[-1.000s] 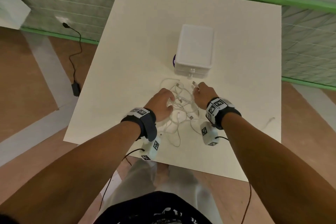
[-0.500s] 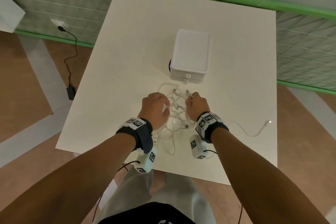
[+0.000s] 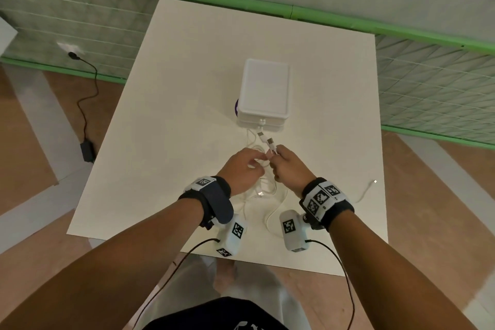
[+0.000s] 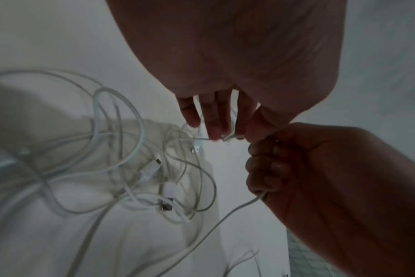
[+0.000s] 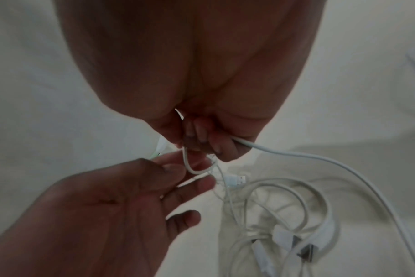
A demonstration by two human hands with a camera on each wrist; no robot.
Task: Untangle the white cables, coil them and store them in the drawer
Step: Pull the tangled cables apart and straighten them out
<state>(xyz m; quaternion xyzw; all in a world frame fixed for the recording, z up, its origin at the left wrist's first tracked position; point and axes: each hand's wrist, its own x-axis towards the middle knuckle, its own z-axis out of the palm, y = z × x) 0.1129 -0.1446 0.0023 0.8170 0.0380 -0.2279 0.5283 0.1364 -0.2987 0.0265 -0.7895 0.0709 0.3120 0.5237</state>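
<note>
Several white cables (image 3: 263,189) lie tangled on the white table (image 3: 166,126), just in front of the shut white drawer box (image 3: 263,91). My right hand (image 3: 276,161) grips one cable in a fist, and its USB plug (image 3: 270,141) sticks out toward the box. The same cable (image 5: 296,155) trails off to the right. My left hand (image 3: 257,161) meets the right and pinches a thin cable loop (image 5: 190,168) at its fingertips (image 4: 213,131). The rest of the tangle (image 4: 135,168) lies loose under both hands.
One free cable end (image 3: 374,181) lies near the table's right edge. A purple thing (image 3: 236,107) peeks out from behind the box's left side. On the floor at the left, a black adapter and cord (image 3: 87,151) run to a wall socket.
Both hands have lifted off the tangle and come together. The right hand has raised a cable so that its plug end points at the box, and the left has taken a loop.
</note>
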